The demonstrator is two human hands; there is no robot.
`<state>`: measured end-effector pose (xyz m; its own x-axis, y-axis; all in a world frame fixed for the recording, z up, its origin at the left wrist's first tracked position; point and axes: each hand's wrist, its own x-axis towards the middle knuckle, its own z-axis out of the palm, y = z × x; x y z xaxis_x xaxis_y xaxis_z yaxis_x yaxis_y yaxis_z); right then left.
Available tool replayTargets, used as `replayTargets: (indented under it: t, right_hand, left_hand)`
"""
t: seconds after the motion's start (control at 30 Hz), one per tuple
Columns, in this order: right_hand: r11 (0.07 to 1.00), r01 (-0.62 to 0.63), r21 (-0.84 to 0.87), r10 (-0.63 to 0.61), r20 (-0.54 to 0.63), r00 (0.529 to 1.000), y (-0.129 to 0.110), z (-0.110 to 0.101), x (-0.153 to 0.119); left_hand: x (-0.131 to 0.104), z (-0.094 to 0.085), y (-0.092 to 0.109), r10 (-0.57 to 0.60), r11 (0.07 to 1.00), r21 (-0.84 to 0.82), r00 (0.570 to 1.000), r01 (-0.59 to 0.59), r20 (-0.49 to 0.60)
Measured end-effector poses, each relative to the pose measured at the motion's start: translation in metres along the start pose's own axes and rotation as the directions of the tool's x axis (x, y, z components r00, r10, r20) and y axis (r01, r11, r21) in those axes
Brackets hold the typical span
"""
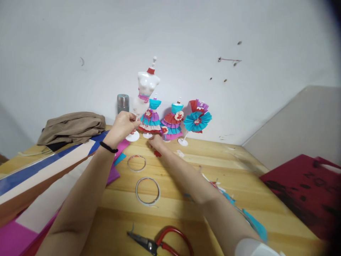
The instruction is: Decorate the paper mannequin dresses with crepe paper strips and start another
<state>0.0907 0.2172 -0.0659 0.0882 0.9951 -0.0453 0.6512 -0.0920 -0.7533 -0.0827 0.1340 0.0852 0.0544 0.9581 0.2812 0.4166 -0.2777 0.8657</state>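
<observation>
My left hand [124,127] is closed on the lower stem of a white mannequin [147,83] with a red neck band and a pink waist band; its round base hangs just below the fingers. Reaching to the back of the table, my right hand [155,141] is near the foot of a small mannequin in a tiered blue, purple and red dress [149,119]; its fingertips are hard to make out. To the right stand another dressed mannequin [173,122] and one with a blue pleated fan [197,122].
Two tape rings [136,171] [136,193] lie mid-table, with red-handled scissors [160,243] in front. Coloured paper sheets [48,177] and brown cloth [73,127] are left, a metal flask [123,103] behind. Scraps [254,224] and a red bag [306,193] are right.
</observation>
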Motion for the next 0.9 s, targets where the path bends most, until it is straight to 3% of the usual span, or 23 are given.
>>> replayTargets:
  t: [0.1, 0.2, 0.33, 0.4, 0.63, 0.9]
  right_hand:
    - [0.999, -0.044, 0.023, 0.041, 0.118, 0.992, 0.004, -0.009, -0.029]
    - [0.996, -0.005, 0.084, -0.008, 0.150, 0.989, 0.009, -0.024, -0.064]
    - [0.985, 0.071, 0.155, -0.089, 0.115, 0.989, 0.020, -0.048, -0.111]
    - [0.984, 0.083, 0.160, -0.096, 0.078, 0.992, 0.029, -0.059, -0.133]
    - [0.981, 0.087, 0.175, -0.076, -0.071, 0.995, 0.050, -0.081, -0.187]
    - [0.952, 0.128, 0.278, -0.124, -0.034, 0.992, 0.058, -0.069, -0.197]
  left_hand:
    - [-0.001, 0.007, -0.006, 0.033, 0.999, -0.011, 0.999, -0.033, 0.022]
    - [-0.009, 0.021, -0.008, 0.028, 0.994, -0.111, 0.986, -0.010, 0.165]
    - [-0.024, 0.052, -0.009, 0.030, 0.968, -0.236, 0.898, 0.083, 0.438]
    - [-0.031, 0.067, -0.012, 0.031, 0.960, -0.255, 0.868, 0.112, 0.495]
    - [-0.048, 0.103, -0.020, 0.073, 0.952, -0.284, 0.821, 0.112, 0.567]
    - [-0.075, 0.129, -0.025, 0.064, 0.947, -0.282, 0.769, 0.155, 0.636]
